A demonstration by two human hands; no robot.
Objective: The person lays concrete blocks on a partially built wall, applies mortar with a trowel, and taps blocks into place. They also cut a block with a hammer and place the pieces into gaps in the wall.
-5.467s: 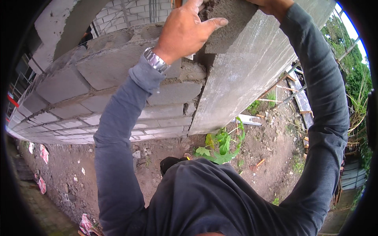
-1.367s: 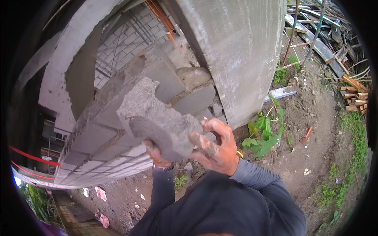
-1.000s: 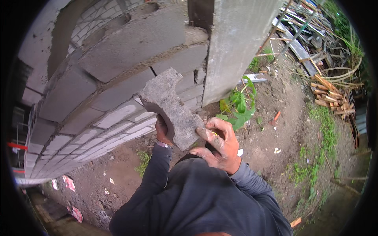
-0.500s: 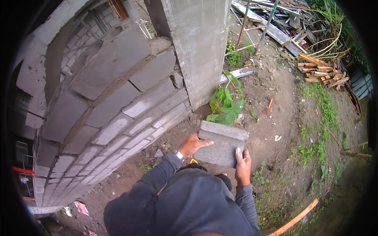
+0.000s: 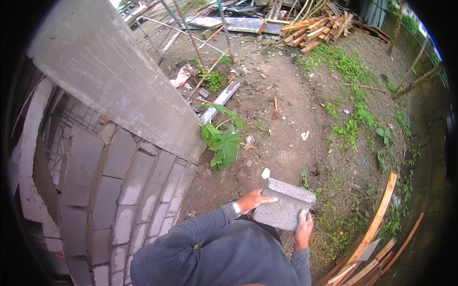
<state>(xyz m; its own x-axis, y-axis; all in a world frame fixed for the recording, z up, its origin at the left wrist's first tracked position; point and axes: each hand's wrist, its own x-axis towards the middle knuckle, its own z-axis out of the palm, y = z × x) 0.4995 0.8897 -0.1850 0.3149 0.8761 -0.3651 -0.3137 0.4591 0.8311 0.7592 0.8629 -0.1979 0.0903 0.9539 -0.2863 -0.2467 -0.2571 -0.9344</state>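
A grey concrete block (image 5: 281, 209) with a raised lip along its far edge is held in front of my body, above the ground. My left hand (image 5: 254, 200) grips its left end, thumb lying over the top face. At the right end my right hand (image 5: 303, 229) is closed on it, thumb on top and fingers along the side. Whatever lies under the block is hidden. To my left rises a block wall (image 5: 126, 190) with mortar joints, meeting a smooth concrete column (image 5: 129, 90).
A leafy green plant (image 5: 225, 145) grows by the column's foot, near a pale beam (image 5: 220, 102) on the dirt. Thin poles (image 5: 224, 33) stand beyond. Cut timber (image 5: 317, 31) is piled at the far side. Long wooden boards (image 5: 372, 233) lie at lower right, beside a boundary wall (image 5: 431, 176).
My view has swung to the right, so the column and wall now sit further left and the boards at lower right show more. Both hands still hold the block.
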